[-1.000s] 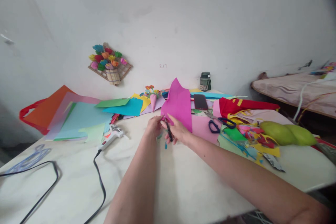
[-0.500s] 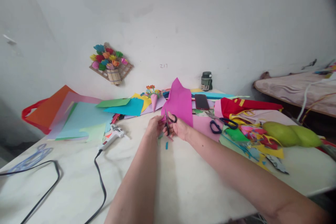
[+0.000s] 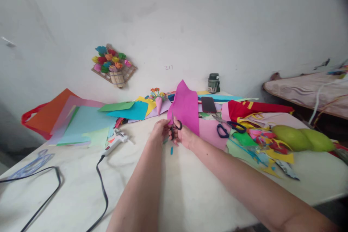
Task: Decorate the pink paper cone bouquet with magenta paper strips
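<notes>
Small black-handled scissors (image 3: 172, 132) are in my right hand (image 3: 183, 136), its fingers in and around the handle loops. Their blades point up and away, close to the fingertips of my left hand (image 3: 161, 128). Those fingertips are pinched together; what they hold, if anything, is too small to make out. Just beyond both hands a magenta sheet of paper (image 3: 185, 107) stands with its pointed top toward the wall. On the table below my hands lies a short blue paper strip (image 3: 171, 150).
Left of my hands lie a corded glue gun (image 3: 115, 144) and stacked coloured sheets (image 3: 89, 125). To the right are larger dark-blue-handled scissors (image 3: 231, 127), a phone (image 3: 208, 105), paper scraps (image 3: 268, 157) and green fruit (image 3: 301, 137). A dark jar (image 3: 213, 83) stands at the wall.
The scissors' handle loops sit slightly closer together and the blades look narrower. Both hands stay almost in place; the whole view has shifted a little.
</notes>
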`<control>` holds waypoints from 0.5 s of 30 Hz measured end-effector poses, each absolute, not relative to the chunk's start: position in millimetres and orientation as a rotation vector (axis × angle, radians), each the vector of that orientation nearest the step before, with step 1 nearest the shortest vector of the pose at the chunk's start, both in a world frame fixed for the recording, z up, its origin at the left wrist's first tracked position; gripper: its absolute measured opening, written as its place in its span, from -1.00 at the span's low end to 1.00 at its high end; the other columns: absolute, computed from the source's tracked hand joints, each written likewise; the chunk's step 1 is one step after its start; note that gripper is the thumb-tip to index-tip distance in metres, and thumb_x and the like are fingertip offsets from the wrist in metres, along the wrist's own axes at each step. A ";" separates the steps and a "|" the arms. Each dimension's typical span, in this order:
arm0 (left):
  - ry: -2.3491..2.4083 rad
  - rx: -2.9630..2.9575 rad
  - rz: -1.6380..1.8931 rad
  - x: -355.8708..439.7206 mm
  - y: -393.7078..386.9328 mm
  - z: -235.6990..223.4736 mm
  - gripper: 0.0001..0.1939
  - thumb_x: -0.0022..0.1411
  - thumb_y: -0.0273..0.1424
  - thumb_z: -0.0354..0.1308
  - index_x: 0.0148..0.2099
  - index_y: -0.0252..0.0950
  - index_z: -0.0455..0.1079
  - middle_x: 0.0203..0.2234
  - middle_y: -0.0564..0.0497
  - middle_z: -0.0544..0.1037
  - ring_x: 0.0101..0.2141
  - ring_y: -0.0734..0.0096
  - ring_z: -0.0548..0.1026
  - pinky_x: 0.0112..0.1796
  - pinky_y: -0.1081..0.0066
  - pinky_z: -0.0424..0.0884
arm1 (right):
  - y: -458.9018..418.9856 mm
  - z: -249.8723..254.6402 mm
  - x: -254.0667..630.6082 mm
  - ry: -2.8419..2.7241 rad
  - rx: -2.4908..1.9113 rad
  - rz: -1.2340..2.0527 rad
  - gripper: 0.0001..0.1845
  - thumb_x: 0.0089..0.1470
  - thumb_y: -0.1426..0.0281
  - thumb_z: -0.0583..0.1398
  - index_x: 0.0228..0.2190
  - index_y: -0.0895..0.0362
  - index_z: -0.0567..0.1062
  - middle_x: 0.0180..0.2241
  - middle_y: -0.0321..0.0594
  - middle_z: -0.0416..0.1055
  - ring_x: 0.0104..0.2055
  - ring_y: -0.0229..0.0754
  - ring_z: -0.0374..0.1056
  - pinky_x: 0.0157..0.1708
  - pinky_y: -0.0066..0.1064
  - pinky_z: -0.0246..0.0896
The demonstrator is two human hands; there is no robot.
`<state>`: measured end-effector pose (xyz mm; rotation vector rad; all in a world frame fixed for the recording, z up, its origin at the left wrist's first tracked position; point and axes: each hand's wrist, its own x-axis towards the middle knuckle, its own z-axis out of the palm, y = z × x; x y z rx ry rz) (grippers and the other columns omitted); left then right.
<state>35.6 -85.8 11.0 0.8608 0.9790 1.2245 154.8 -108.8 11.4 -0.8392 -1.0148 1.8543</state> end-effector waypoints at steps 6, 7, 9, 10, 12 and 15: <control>0.927 0.915 1.218 34.6 -83.7 6.5 -0.86 -0.04 -0.39 0.11 -0.50 -0.31 0.18 -0.74 0.05 0.37 -0.80 0.50 0.27 -0.76 0.50 0.16 | -110.5 9.5 153.0 -0.996 -0.814 1.823 -0.51 0.13 -0.02 -0.04 -0.38 0.18 0.32 -0.64 -0.34 0.29 -0.68 -0.32 0.27 -0.87 -0.59 -0.04; 0.920 0.922 1.216 34.7 -83.5 6.2 -0.86 -0.04 -0.39 0.11 -0.50 -0.31 0.19 -0.74 0.05 0.37 -0.80 0.49 0.28 -0.77 0.50 0.16 | -110.6 9.1 152.8 -0.991 -0.810 1.817 -0.51 0.13 -0.02 -0.03 -0.38 0.18 0.32 -0.64 -0.34 0.29 -0.69 -0.33 0.27 -0.87 -0.59 -0.05; 0.914 0.930 1.216 34.7 -83.0 5.7 -0.86 -0.05 -0.40 0.11 -0.49 -0.32 0.20 -0.73 0.05 0.37 -0.80 0.49 0.29 -0.76 0.50 0.17 | -110.7 8.0 152.2 -0.987 -0.797 1.807 -0.51 0.12 -0.03 -0.02 -0.39 0.18 0.32 -0.64 -0.35 0.29 -0.69 -0.33 0.26 -0.88 -0.59 -0.05; 0.914 0.932 1.218 34.6 -82.7 5.5 -0.85 -0.05 -0.39 0.12 -0.49 -0.32 0.20 -0.73 0.05 0.37 -0.80 0.50 0.29 -0.76 0.51 0.18 | -110.8 7.4 151.7 -0.988 -0.789 1.802 -0.51 0.12 -0.02 -0.01 -0.39 0.18 0.32 -0.64 -0.35 0.28 -0.69 -0.33 0.26 -0.88 -0.59 -0.05; 0.911 0.932 1.218 34.3 -82.4 5.0 -0.84 -0.06 -0.39 0.14 -0.49 -0.32 0.20 -0.73 0.07 0.36 -0.79 0.51 0.29 -0.76 0.52 0.17 | -111.8 6.2 150.3 -0.995 -0.782 1.782 -0.51 0.11 -0.02 0.01 -0.40 0.19 0.32 -0.66 -0.36 0.27 -0.70 -0.34 0.25 -0.89 -0.59 -0.06; 0.890 0.932 1.215 34.0 -82.9 4.8 -0.81 -0.06 -0.38 0.17 -0.50 -0.33 0.20 -0.74 0.09 0.34 -0.80 0.53 0.29 -0.76 0.54 0.16 | -115.0 5.0 147.6 -0.997 -0.790 1.724 -0.50 0.06 -0.03 0.07 -0.39 0.20 0.34 -0.67 -0.38 0.27 -0.72 -0.36 0.22 -0.90 -0.60 -0.08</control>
